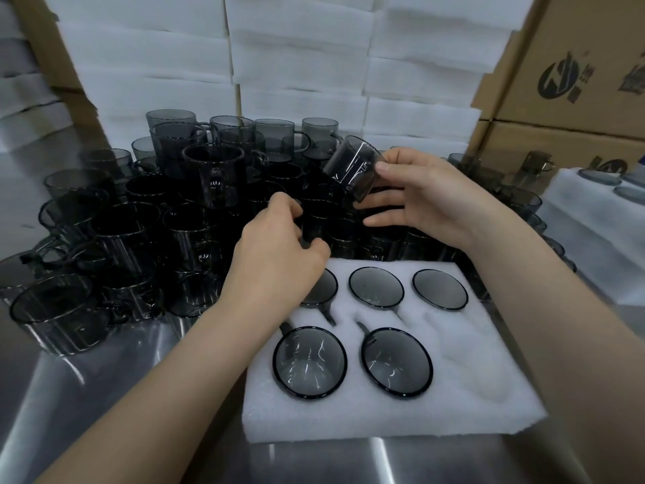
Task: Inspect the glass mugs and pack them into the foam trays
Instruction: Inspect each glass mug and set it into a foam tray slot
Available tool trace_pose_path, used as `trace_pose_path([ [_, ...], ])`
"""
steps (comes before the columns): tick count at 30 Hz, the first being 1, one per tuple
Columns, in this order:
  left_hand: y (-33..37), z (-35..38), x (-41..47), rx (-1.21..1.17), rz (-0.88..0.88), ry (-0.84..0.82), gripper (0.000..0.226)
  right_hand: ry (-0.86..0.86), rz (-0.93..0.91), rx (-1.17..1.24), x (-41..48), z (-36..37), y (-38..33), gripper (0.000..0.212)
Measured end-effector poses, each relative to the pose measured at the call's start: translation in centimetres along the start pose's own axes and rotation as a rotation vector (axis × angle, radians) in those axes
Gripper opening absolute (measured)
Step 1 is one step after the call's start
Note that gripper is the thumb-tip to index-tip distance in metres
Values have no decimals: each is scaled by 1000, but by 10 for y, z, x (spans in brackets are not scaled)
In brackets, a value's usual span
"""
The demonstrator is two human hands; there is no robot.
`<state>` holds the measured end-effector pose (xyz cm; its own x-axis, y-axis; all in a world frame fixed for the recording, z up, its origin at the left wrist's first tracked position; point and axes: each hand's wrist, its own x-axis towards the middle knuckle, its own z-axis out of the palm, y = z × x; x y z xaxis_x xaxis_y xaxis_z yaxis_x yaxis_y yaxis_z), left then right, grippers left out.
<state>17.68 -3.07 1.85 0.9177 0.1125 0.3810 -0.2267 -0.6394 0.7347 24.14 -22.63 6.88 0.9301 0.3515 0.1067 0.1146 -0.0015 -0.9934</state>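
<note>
A white foam tray (464,382) lies in front of me on the steel table, with several smoky grey glass mugs sunk into its holes; its near right hole is vacant. My right hand (425,200) holds one tilted grey mug (350,165) in the air above the pile, thumb on its upper side. My left hand (279,253) reaches over the tray's far left corner and grips a dark mug (316,221) standing at the edge of the pile. Behind the tray stands a dense crowd of loose grey mugs (139,218), some stacked two high.
Stacks of white foam trays (300,50) rise at the back. Brown cardboard boxes (572,71) stand at the right. Another foam tray (579,218) holding mugs sits at the right edge. The steel table (104,396) shows bare at the near left.
</note>
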Motion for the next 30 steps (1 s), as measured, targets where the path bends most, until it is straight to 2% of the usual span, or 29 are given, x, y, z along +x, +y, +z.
trace_pose_path([
  [2, 3, -1, -1, -19, 57, -102, 31, 23, -10, 44, -2, 4, 1, 9],
  [5, 6, -2, -3, 106, 150, -350, 49, 96, -52, 81, -4, 9, 8, 8],
  [7, 6, -3, -4, 171, 143, -426, 53, 134, -76, 94, -5, 10, 12, 7],
  [11, 6, 1, 1, 140, 106, -385, 34, 176, -102, 101, -5, 5, 8, 5],
  [15, 7, 5, 5, 119, 64, -349, 28, 139, -119, 60, -6, 6, 1, 6],
  [22, 3, 8, 10, 82, 77, -329, 50, 77, -145, -23, -13, 12, 5, 16],
  [27, -1, 3, 12, -163, 1, -158, 55, 77, -230, -68, -17, 14, 15, 17],
  [30, 0, 2, 15, -244, 10, -135, 73, 81, -280, -92, -16, 19, 20, 14],
])
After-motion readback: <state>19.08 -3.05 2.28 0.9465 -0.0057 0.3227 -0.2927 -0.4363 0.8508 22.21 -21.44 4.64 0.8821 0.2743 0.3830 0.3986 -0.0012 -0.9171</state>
